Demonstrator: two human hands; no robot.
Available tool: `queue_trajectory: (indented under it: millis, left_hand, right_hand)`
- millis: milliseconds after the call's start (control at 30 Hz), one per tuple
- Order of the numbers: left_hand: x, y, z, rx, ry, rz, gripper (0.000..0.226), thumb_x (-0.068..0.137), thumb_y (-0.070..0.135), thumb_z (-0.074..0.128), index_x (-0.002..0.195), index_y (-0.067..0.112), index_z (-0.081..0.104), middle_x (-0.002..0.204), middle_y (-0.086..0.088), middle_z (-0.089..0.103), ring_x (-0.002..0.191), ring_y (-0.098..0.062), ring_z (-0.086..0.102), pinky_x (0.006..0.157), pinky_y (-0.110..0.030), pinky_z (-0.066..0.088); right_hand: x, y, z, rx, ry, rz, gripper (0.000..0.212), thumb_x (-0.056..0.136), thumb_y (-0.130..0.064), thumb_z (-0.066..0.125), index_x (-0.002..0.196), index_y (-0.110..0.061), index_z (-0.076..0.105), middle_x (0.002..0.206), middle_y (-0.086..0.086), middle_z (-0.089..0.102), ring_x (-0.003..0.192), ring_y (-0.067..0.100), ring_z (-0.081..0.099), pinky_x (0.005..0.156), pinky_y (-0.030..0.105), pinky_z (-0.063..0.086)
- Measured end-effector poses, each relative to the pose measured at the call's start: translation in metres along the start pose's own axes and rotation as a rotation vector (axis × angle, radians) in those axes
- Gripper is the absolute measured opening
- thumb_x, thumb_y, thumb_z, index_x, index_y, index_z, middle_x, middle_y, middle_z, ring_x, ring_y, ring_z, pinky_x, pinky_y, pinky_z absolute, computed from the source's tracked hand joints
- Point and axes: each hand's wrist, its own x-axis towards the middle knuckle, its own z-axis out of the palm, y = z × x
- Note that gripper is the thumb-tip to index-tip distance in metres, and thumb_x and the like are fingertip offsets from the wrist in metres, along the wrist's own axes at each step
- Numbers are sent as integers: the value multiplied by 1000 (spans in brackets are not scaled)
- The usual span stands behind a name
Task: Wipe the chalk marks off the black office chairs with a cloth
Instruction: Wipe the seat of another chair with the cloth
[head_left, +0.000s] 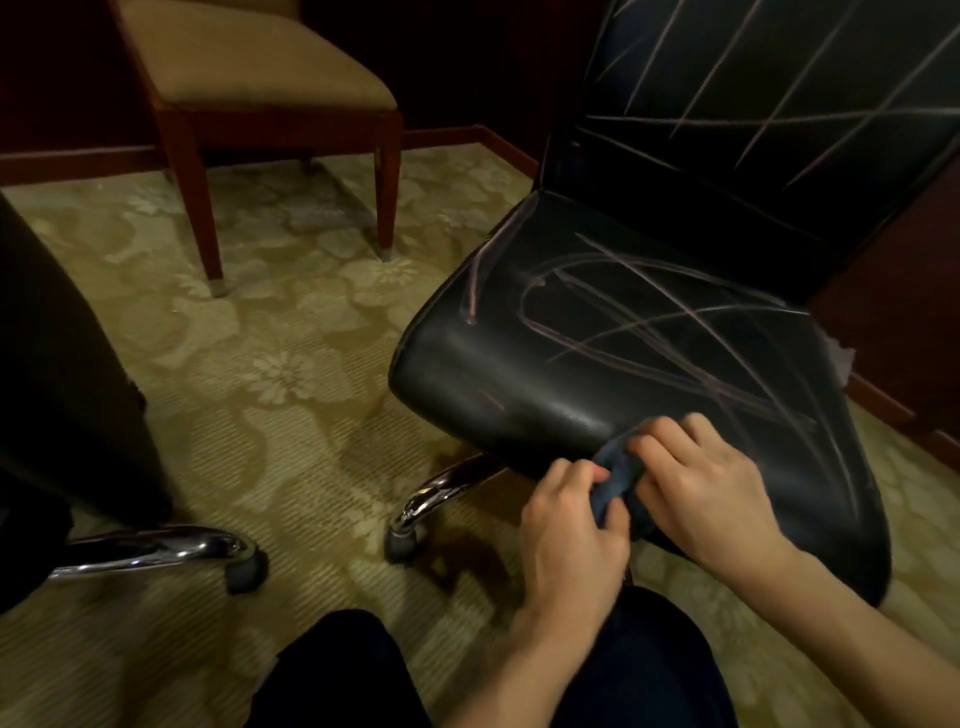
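Gripping crumpled blue cloth (615, 480), both hands; glossy chalk-streaked seat (597, 364).

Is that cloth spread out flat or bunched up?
Bunched up. The cloth shows as a small dark wad gripped between the left hand and right hand at the front edge of the chair seat.

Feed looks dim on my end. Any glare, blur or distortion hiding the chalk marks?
Head view: dim, warm light; chalk marks on the black office chair still read clearly. Soft sheen near the seat's front, glints on the chrome leg. Wide-angle bending at the edges. Both hands and the cloth slightly soft.
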Motion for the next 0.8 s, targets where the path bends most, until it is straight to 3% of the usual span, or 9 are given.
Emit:
queue_trajectory:
  millis: [67, 167, 267, 400, 500, 633, 733, 800]
  left_hand:
    - [3, -5, -9, 11, 32, -3, 10, 79, 27, 64, 88, 23, 61, 94, 7, 59, 86, -14, 57, 75, -32, 48]
    - [18, -26, -37, 83, 223, 20, 16, 72, 31, 60, 85, 23, 63, 94, 4, 58, 90, -21, 54, 80, -39, 48]
    - [41, -56, -78, 135, 358, -20, 16, 74, 22, 72, 90, 21, 69, 117, 0, 54, 109, -22, 49, 93, -36, 43]
    - [72, -80, -114, 127, 300, -143, 17, 80, 14, 76, 93, 21, 68, 143, -3, 45, 133, -22, 36, 106, -33, 33]
    - [79, -78, -109, -25, 198, -181, 18, 82, 12, 73, 91, 23, 62, 154, 2, 35, 143, -17, 31, 110, -30, 29]
    - [87, -70, -108, -109, 123, -186, 28, 78, 11, 75, 80, 32, 57, 150, -1, 32, 138, -17, 36, 107, -35, 40]
    - [81, -70, -110, -78, 107, -155, 24, 76, 12, 77, 84, 28, 61, 139, 3, 34, 134, -17, 39, 100, -28, 39]
    - [67, -69, -106, -56, 106, -138, 23, 76, 14, 77, 87, 27, 62, 137, 6, 34, 132, -16, 41, 102, -34, 44]
  right_hand:
    - [8, -8, 1, -7, 12, -18, 20, 87, -23, 50, 89, -10, 66, 93, 6, 62, 76, 27, 51, 54, 39, 46]
    - [41, -35, 4, 41, 55, -50, 16, 84, -22, 54, 88, -11, 65, 91, 5, 61, 78, 28, 51, 56, 40, 46]
    - [89, -74, 9, 109, 105, -116, 16, 82, -24, 53, 86, -13, 64, 90, 5, 59, 79, 27, 52, 58, 37, 42]
    - [135, -106, 16, 116, 88, -114, 20, 79, -24, 52, 90, -12, 63, 92, 5, 58, 79, 26, 52, 55, 33, 40]
    - [130, -98, 17, 123, 65, -107, 22, 80, -23, 48, 92, -12, 63, 93, 5, 58, 79, 26, 51, 55, 34, 43]
    - [109, -81, 15, 144, 76, -69, 15, 80, -19, 52, 89, -13, 62, 91, 4, 58, 78, 25, 51, 55, 35, 44]
    - [101, -82, 12, 166, 70, -41, 10, 78, -16, 61, 87, -12, 61, 90, 4, 57, 78, 25, 51, 56, 35, 42]
    - [94, -85, 10, 164, 73, -24, 12, 75, -16, 63, 87, -13, 60, 90, 4, 56, 77, 25, 50, 55, 34, 41]
